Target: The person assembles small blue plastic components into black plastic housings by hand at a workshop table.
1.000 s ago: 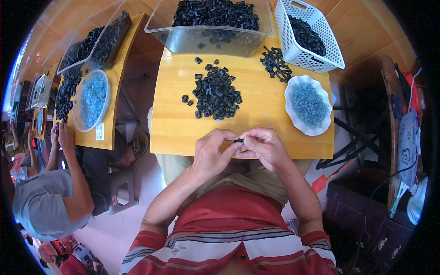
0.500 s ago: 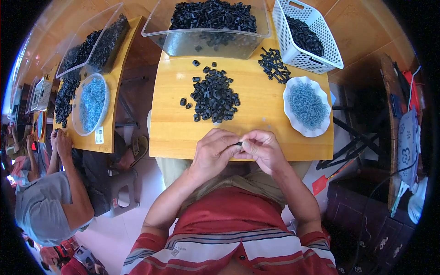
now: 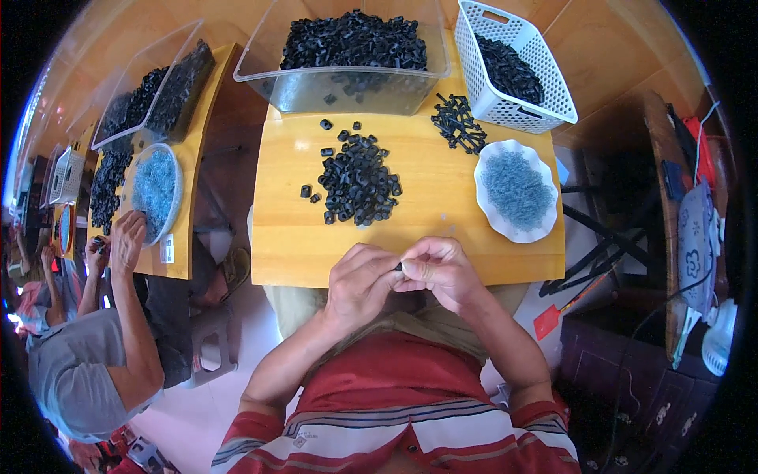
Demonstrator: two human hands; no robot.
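My left hand (image 3: 361, 284) and my right hand (image 3: 439, 272) meet over the table's front edge, fingers pinched together. Between the fingertips a bit of a small black plastic part (image 3: 399, 267) shows; most of it is covered. Beyond my hands lies a loose pile of small black plastic parts (image 3: 359, 180), short and stubby with holes. To the far right, a heap of thin black rod-like pieces (image 3: 459, 124) rests on the wood. Nearer on that side, a white scalloped dish (image 3: 489, 216) holds many tiny bluish clear pieces (image 3: 517, 189).
A clear plastic bin (image 3: 355, 91) of black parts stands at the back of the wooden table (image 3: 288, 257), beside a white perforated basket (image 3: 517, 114) of black pieces. At left, a co-worker (image 3: 87, 363) in grey sits at another table, one hand at a dish (image 3: 178, 201) of bluish pieces.
The view has shifted slightly, so the table sits lower and further left. My hands stay pinched together. The co-worker's hand has moved to the dish of bluish pieces.
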